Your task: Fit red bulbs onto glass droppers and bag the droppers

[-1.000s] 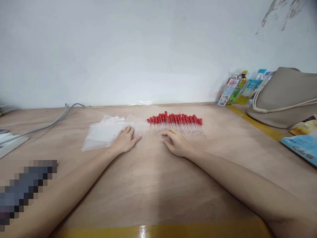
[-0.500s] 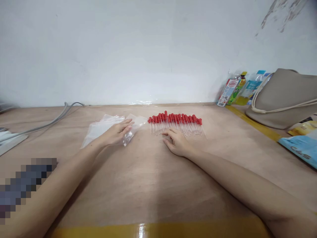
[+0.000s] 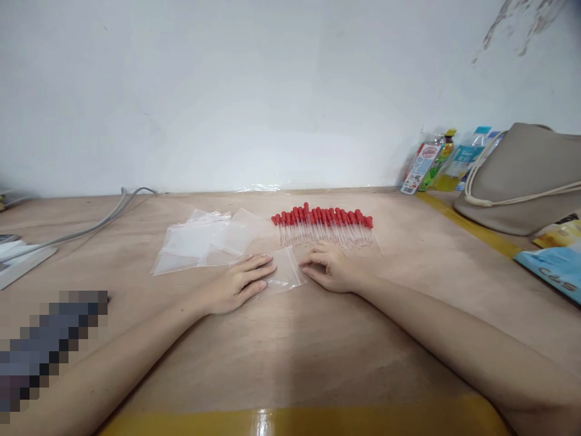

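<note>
My left hand (image 3: 242, 283) lies with its fingers stretched out on the left part of a small clear zip-lock bag (image 3: 285, 266), which lies flat on the table. At the bag's right edge, beside the zip strip, is my right hand (image 3: 333, 267), its thumb and forefinger tips close together in a pinch. Just beyond that hand lies a row of clear droppers (image 3: 322, 223) with red rubber bulbs, bulbs toward the wall and thin tips toward me. Several more clear bags (image 3: 195, 237) overlap in a loose pile to the left, behind my left hand.
Grey cables (image 3: 106, 215) run along the table's left side, near a blurred-out dark object (image 3: 54, 339). Drink bottles and a carton (image 3: 422, 166), a grey drawstring bag (image 3: 521, 175) and a blue packet (image 3: 551, 272) stand or lie at right. A white wall closes off the back.
My left hand has come toward me and right, bringing one clear bag off the pile to between my hands. The right hand has shifted slightly right and nearer, to the bag's edge.
</note>
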Available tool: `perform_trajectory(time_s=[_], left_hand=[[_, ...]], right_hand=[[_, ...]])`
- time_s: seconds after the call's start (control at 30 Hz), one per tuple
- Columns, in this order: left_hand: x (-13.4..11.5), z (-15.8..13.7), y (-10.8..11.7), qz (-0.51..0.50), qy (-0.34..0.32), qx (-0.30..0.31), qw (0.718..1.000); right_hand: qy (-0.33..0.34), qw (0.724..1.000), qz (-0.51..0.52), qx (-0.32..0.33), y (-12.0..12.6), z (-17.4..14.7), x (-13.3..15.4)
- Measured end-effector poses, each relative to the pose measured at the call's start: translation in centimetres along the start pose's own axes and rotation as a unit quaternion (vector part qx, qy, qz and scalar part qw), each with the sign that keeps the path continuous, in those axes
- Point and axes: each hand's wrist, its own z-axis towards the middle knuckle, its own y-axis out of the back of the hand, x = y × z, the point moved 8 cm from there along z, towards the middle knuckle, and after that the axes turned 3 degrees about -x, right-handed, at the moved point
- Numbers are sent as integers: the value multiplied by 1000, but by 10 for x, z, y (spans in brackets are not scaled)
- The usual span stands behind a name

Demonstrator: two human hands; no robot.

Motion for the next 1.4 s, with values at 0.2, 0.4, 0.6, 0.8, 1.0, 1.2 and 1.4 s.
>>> perform_trajectory(time_s=[0.2, 0.4, 0.6, 0.8, 1.0, 1.2, 1.4], left_hand=[[-6, -1, 0, -6, -22, 31, 999], [-10, -2, 1, -31, -50, 20, 998], [-12, -1, 12, -32, -31, -9, 999], [-10, -5, 8, -29, 23, -11, 999], [-7, -7, 0, -17, 24, -9, 1000], [-4, -7, -1, -23, 6, -24, 999], [-5, -9, -2, 2, 8, -16, 1000]], right_hand=[[46, 998, 27, 23, -2, -2, 10], [115, 981, 63, 145, -11, -7, 31], [120, 972, 11, 204, -17, -12, 30], [103, 974, -11, 200, -17, -14, 26], [16, 991, 71, 108, -6, -6, 4], [-12, 998, 66, 6, 3, 3, -10], [-201, 955, -156, -156, 39, 28, -72]])
